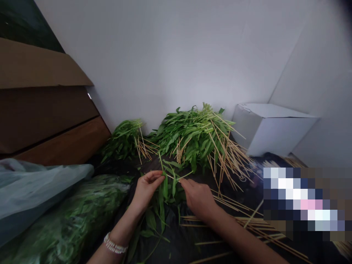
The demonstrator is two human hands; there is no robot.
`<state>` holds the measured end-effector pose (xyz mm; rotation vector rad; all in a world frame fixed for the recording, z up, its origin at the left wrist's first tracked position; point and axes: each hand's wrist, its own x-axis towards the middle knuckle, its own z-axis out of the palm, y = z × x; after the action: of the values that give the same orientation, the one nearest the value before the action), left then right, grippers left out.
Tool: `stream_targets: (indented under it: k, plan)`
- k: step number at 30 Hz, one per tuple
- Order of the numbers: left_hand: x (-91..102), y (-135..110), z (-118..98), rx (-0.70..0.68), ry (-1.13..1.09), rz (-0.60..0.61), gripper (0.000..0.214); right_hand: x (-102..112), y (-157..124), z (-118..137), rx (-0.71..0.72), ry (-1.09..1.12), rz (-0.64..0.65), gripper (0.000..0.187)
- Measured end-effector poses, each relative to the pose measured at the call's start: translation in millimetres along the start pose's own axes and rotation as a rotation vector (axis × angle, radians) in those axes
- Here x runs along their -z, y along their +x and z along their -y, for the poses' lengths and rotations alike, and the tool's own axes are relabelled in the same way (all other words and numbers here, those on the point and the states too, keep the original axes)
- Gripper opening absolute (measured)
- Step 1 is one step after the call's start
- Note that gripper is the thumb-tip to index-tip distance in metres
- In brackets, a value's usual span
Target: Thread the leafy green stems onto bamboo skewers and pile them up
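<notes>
My left hand (150,185) is closed in a pinch on a leafy green stem (161,161), whose long leaves hang below the fingertips. A thin pale bamboo skewer (171,177) spans the short gap between both hands, at the level of the leaves. My right hand (199,196) is closed around its right end, and the fingers hide part of it. Another green stem (187,175) sticks out just above the right fingertips. Loose leafy stems (154,220) lie below the hands on black plastic sheeting.
Behind the hands, a large heap of skewered greens (189,135) and a smaller heap (123,137) lie against the white wall. Loose skewers (264,234) spread at lower right. A white box (286,134) stands right; a cardboard box (41,113) and a plastic bag of greens (79,216) are left.
</notes>
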<state>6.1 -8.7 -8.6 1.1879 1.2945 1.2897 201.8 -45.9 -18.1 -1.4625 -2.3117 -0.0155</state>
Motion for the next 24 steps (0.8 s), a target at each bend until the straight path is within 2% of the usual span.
stream_targets:
  k: [5, 13, 20, 24]
  plan:
    - [-2.3, 0, 0, -0.026, 0.026, -0.012, 0.036, 0, 0, 1, -0.008, 0.004, 0.027, 0.033]
    - [0.3, 1, 8, -0.142, 0.154, 0.004, 0.029, 2, 0, 2, -0.018, -0.006, 0.051, 0.034]
    - [3.6, -3, 9, -0.396, 0.531, -0.045, 0.018, 2, -1, 4, -0.025, 0.029, 0.090, 0.036]
    - [1.7, -7, 4, -0.541, 0.642, -0.035, 0.014, 0, -2, 5, -0.025, 0.050, 0.112, 0.036]
